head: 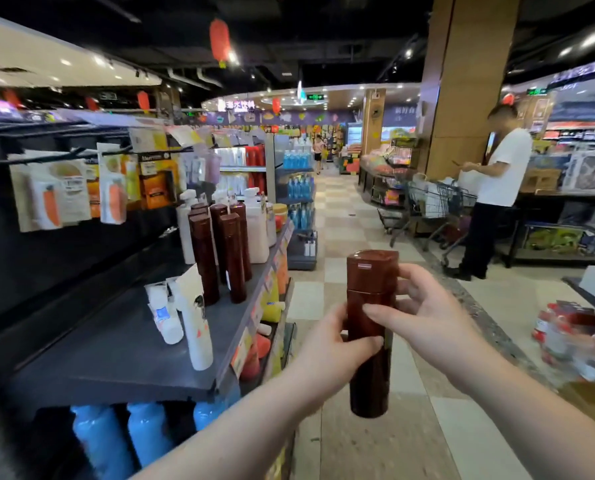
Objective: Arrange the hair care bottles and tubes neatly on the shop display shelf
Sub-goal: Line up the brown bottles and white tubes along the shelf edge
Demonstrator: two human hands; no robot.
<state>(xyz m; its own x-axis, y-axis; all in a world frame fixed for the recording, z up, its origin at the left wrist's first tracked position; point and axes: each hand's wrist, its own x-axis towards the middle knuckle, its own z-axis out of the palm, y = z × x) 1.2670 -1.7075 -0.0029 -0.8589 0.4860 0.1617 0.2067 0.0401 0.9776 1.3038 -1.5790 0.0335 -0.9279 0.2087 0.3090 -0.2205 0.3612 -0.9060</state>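
At far left, blurred hanging packets with orange carrot shapes (52, 199) dangle above the dark grey shop display shelf (116, 344), whose near half lies bare up to its front lip. White squeeze tubes (166, 315) stand mid-shelf, a tall white tube (197, 336) just beside them at the front edge, and behind them a cluster of tall dark brown plastic bottles (220, 252) backed by white pump bottles (256, 230). Below, blue bottles (102, 441) are partly cut off by the shelf and my forearm. My left hand (327, 344) wraps the middle of an upright dark brown plastic bottle with a flip cap (372, 313), thumb pressed across its front; my right hand (424, 313) pinches it just under the cap, fingers curled behind. The bottle hangs over the checkered aisle floor (337, 216), clear of the shelf edge. Farther right, a person in a white shirt (497, 188) stands at a shopping cart (434, 206); a red-and-clear pack (573, 337) on the floor is too blurred to read.
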